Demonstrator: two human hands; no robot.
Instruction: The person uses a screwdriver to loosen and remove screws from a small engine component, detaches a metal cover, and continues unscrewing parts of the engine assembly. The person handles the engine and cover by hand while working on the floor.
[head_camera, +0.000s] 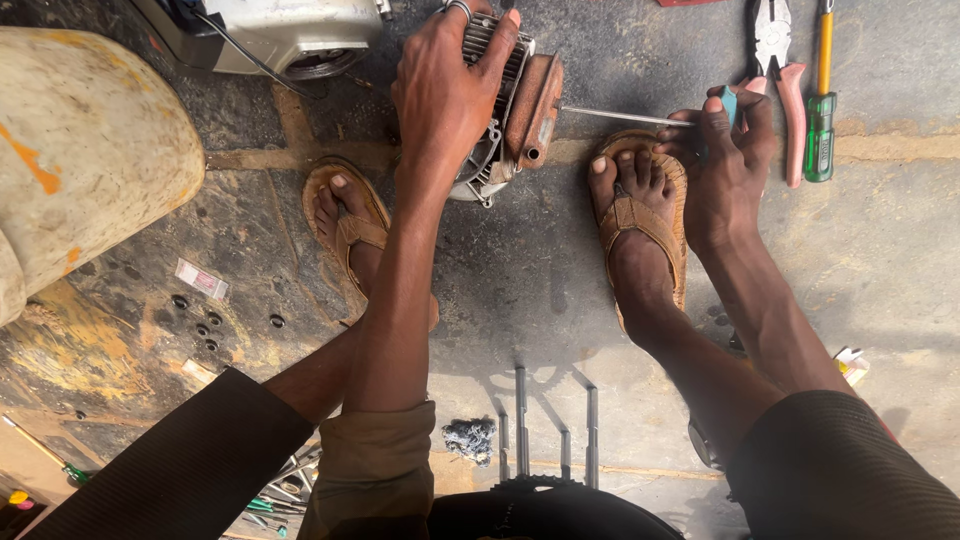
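Engine (505, 110) half-hidden under left hand (445, 90)

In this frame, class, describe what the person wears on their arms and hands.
Both forearms are bare. The left arm's khaki-brown sleeve is rolled up near the elbow. The left hand wears a silver ring on one finger. The right hand shows no ring or glove.

Silver ring (458, 9) on the left hand (445, 90) — rolled khaki sleeve (375, 460), brown leather sandals (640, 215), dark ribbed trousers (190, 470).

Rust-brown engine cover (533, 98), teal screwdriver handle (729, 103) (green-and-yellow one (820, 110) nearby)
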